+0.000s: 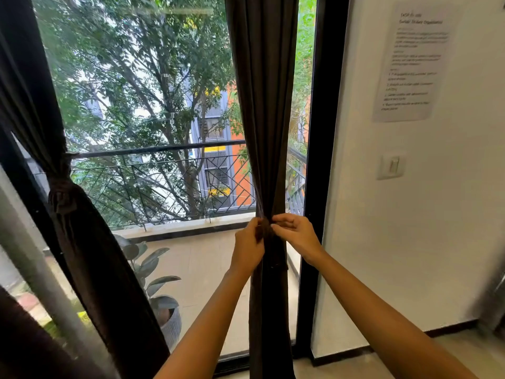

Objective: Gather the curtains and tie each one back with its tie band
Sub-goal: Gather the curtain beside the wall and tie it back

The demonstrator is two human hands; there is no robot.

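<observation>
Curtains get tied at the waist, and that is where both grips are. The left grip [247, 247] is clamped on the tie band [265, 228] from the side farther from the black window frame [318, 160], fingers curled round it. The right grip [297, 235] pinches the same band from the frame side, thumb and fingertips together. Band and cloth share one dark colour, so where one ends is hard to tell. A loose end seems to hang just below the hands.

The right curtain [263, 132] is bunched into a narrow column just beside the frame. This looks like the knotting step. The cloth is likely soft, light and limp, so it would slump and spread if let go. It wants holding right at the gathered waist, with the band ends taken close to the knot and drawn snug. Slack there could let folds slip out.

Well apart from the frame, at the window's far side, the left curtain [90, 255] hangs tied, its knot [61, 195] in place. Beyond the glass stands a potted plant [164, 310]. On the wall at the frame's other side are a printed sheet [415, 58] and a light switch [390, 166].
</observation>
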